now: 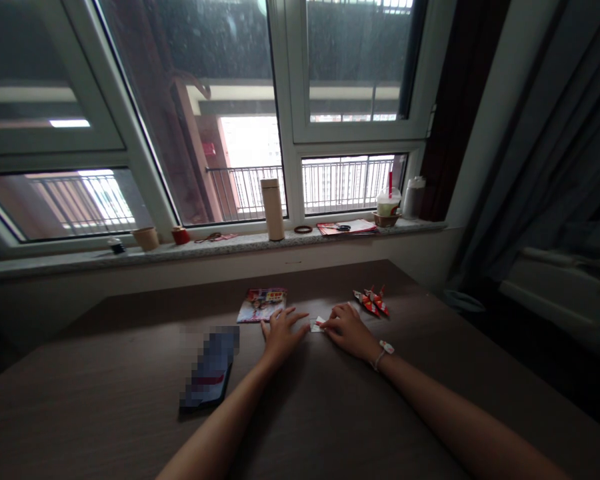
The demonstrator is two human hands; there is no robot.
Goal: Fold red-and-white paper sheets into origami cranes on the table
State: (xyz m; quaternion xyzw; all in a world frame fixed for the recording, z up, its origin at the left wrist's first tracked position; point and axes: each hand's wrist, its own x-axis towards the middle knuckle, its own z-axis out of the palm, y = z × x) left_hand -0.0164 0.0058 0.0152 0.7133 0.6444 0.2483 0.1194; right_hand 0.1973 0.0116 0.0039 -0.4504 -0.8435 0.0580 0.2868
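Note:
A small folded piece of white and red paper (316,327) lies flat on the brown table (300,420) between my hands. My right hand (351,331) is closed at its right side, its fingers pinching the paper's edge. My left hand (281,335) rests with fingers spread, thumb and fingertips close to the paper's left edge; whether they touch it I cannot tell. Just beyond my right hand sit two red and white origami cranes (373,301), side by side. A colourful printed packet or booklet (261,307) lies past my left hand.
Left of my left forearm lies a phone (211,368), its screen blurred out. Along the windowsill (220,248) stand a beige thermos (273,210), paper cups (146,239), scissors (343,228) on red papers, a drink cup with a straw (389,201) and a grey bottle (413,198).

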